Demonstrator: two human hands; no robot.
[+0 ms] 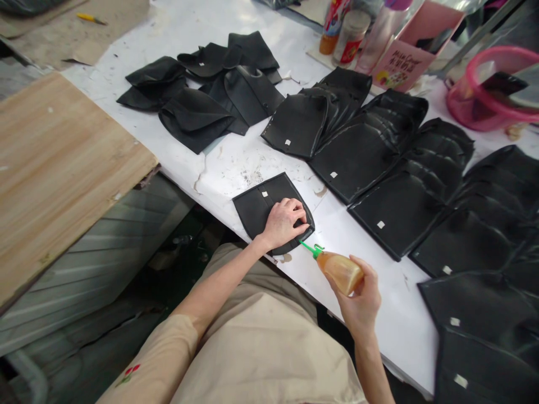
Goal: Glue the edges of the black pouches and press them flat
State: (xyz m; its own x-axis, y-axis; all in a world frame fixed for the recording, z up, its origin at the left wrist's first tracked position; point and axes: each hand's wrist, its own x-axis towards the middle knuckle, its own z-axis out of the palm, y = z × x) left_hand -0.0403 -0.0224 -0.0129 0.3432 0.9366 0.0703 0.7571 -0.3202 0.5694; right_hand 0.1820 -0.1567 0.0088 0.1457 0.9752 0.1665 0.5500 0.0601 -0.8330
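A black leather-like piece (pixel 257 205) with one curved end and a small white tag lies flat at the table's near edge. My left hand (pixel 286 223) rests on it, its fingers bent and closed at the curved rim. In my right hand (pixel 362 300) is a squeeze bottle (pixel 343 273) of amber liquid, probably glue, tilted toward the piece. The bottle's green nozzle (pixel 309 247) has its tip at the curved edge, just below my left fingers. The underside of the piece and the left palm are hidden.
Overlapping rows of similar black pieces (pixel 353 154) run along the right side of the white table (pixel 248 151). Looser folded black pieces (pixel 196 118) lie farther back. Jars (pixel 351 36), a pink box (pixel 415 47) and a pink basket (pixel 467 95) stand behind. A wooden board (pixel 63 168) is at left.
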